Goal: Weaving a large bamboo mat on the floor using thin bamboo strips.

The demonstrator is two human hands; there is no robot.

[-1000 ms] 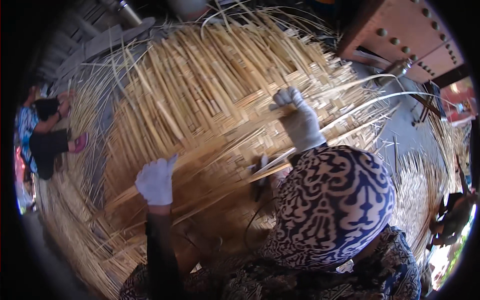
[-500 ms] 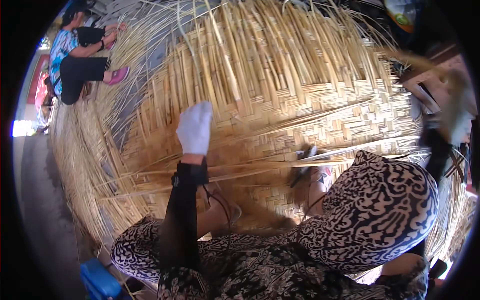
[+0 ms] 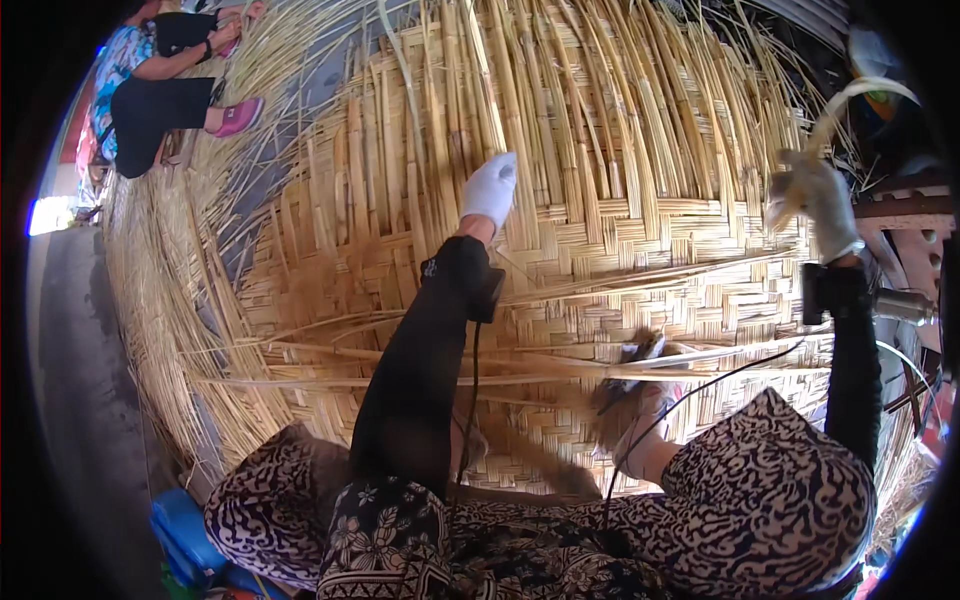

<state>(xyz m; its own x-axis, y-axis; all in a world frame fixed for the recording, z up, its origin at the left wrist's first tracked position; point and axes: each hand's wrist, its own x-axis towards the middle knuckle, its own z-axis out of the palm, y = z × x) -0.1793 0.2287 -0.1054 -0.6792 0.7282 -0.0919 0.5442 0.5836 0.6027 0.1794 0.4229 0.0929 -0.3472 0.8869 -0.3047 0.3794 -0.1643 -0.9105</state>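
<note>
A large mat of woven bamboo strips [image 3: 640, 250] spreads out in front of me, with loose unwoven strips [image 3: 560, 90] fanning away at its far side. My left hand [image 3: 490, 187], in a white glove and black sleeve, rests flat on the weave near the mat's middle, fingers together, holding nothing. My right hand [image 3: 815, 200], also white-gloved, is raised at the right edge and closed around a pale bamboo strip [image 3: 850, 100] that arcs upward from it. My foot in a sandal [image 3: 632, 385] presses on the woven part, with my patterned trouser knee [image 3: 770, 500] below it.
Another person [image 3: 160, 80] in black trousers and pink shoes sits at the top left on the mat's loose edge. A blue plastic thing [image 3: 185, 530] lies at the bottom left by grey pavement [image 3: 80, 400]. A brown studded wooden piece [image 3: 915, 250] stands at the right.
My head has turned, shifting the view. My left hand has slid further out across the weave. My right hand has lifted to the right with a strip in it.
</note>
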